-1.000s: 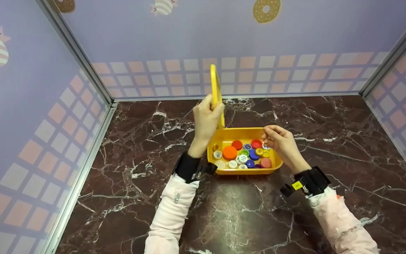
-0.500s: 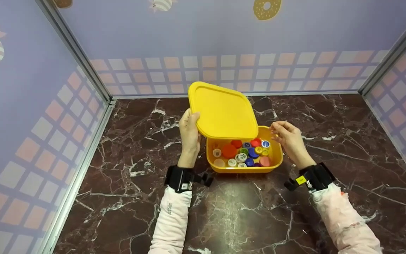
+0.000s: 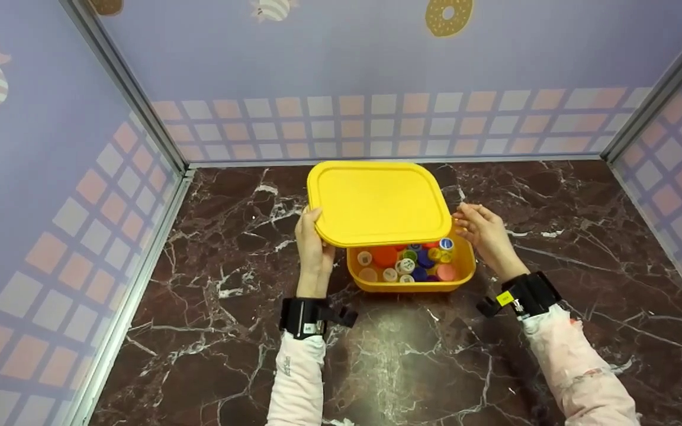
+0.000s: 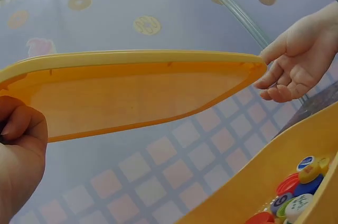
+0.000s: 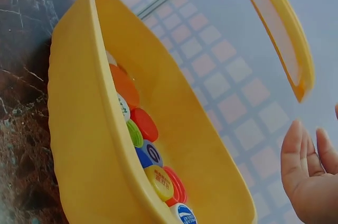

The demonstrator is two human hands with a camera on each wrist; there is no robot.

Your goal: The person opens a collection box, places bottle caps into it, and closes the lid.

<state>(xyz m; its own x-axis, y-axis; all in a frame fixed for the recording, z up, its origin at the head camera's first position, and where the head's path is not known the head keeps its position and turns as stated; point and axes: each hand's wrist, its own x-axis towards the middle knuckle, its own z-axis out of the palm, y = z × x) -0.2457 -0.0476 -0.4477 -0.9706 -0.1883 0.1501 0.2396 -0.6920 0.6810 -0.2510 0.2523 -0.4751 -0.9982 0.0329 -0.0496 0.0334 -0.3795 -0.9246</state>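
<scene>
A yellow lid [image 3: 379,201] hangs raised above the back of a yellow plastic box [image 3: 412,287], covering its rear part in the head view. My left hand [image 3: 314,254] grips the lid's left edge, thumb on top and fingers beneath. In the left wrist view the lid's underside shows, clear of the box rim. Bottle caps of several colours lie inside the box, among them a big orange cap [image 3: 385,257] and a pink cap [image 3: 446,272]. My right hand [image 3: 486,236] hovers by the lid's right corner, its fingers loosely bent and nothing in them.
The box stands on a dark marbled tabletop [image 3: 246,355]. A lilac back wall [image 3: 246,59] with checks and doughnut prints rises behind, and side walls enclose the table left and right. Each wrist wears a black camera band [image 3: 305,316].
The lid, first upright and edge-on, has swung down to a flatter tilt over the box. My left hand has turned and shifted left with it; the right hand has drawn slightly to the right.
</scene>
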